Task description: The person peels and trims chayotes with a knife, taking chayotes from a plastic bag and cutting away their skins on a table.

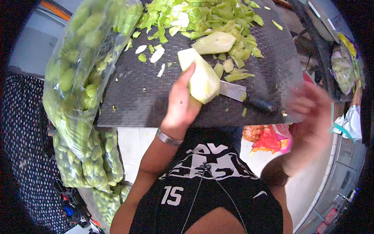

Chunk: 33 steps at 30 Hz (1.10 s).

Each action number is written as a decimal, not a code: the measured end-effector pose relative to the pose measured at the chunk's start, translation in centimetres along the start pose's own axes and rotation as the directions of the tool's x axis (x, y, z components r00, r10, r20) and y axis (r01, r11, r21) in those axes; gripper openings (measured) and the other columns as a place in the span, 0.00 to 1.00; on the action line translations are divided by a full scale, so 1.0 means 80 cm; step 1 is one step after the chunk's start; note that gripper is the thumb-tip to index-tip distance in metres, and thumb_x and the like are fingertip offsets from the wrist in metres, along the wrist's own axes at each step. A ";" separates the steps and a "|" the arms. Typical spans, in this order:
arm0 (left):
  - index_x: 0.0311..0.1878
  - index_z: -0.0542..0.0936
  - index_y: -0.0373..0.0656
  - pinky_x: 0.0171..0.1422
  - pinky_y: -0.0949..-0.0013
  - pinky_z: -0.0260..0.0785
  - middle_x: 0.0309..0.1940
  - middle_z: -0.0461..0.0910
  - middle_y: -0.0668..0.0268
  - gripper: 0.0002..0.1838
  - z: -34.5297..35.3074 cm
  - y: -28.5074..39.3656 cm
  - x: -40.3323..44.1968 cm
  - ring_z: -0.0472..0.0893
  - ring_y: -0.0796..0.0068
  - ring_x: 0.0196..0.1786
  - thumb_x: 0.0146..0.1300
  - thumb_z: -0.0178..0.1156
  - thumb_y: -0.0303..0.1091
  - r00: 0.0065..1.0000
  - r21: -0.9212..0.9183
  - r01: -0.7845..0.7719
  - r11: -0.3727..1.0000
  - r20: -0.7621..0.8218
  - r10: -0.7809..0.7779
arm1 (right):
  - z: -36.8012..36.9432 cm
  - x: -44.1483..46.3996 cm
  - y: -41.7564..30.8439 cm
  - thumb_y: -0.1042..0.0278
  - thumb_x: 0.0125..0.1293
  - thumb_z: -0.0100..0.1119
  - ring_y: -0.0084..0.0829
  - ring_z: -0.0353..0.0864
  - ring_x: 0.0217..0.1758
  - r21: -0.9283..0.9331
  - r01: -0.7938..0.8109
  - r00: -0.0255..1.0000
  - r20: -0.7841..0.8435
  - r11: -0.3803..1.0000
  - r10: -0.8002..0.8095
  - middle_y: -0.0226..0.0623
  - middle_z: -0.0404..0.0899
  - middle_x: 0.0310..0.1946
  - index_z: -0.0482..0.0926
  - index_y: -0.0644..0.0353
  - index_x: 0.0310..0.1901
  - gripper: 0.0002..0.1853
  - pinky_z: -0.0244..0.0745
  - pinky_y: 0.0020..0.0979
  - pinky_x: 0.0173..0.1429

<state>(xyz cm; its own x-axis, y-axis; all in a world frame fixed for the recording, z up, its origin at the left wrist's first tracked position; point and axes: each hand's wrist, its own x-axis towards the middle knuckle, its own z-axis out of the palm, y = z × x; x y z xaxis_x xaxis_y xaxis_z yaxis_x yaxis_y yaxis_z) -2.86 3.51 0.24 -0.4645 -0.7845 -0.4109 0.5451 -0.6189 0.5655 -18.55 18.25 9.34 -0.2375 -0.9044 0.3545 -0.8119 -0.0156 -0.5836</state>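
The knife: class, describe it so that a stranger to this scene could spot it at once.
Start from the dark textured tabletop, then find the left hand holding a peeled pale-green vegetable over it. Just right of that vegetable lies the knife, its handle pointing away from it. Its metal blade and black handle set it apart from the green peelings heaped beyond.

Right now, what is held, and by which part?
The left hand holds a peeled vegetable by its side, thumb on top; the blurred right hand shows nothing held.
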 end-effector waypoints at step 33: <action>0.50 0.80 0.34 0.57 0.49 0.77 0.46 0.84 0.46 0.32 0.031 0.032 0.164 0.84 0.44 0.53 0.57 0.75 0.54 0.772 0.700 -0.493 -0.517 0.626 0.112 | -0.136 -0.203 0.464 0.42 0.54 0.80 0.32 0.84 0.47 -0.185 -0.834 0.517 -0.594 0.520 0.617 0.44 0.87 0.44 0.84 0.61 0.44 0.30 0.77 0.37 0.55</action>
<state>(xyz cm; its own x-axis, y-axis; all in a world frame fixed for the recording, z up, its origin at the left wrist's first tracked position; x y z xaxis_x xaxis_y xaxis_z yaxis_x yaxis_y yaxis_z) -9.34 -8.29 -1.92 -0.7341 -0.6507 0.1941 -0.5416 0.7335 0.4106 -50.61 37.01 -10.16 -0.9401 -0.2236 0.2574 -0.3232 0.8250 -0.4636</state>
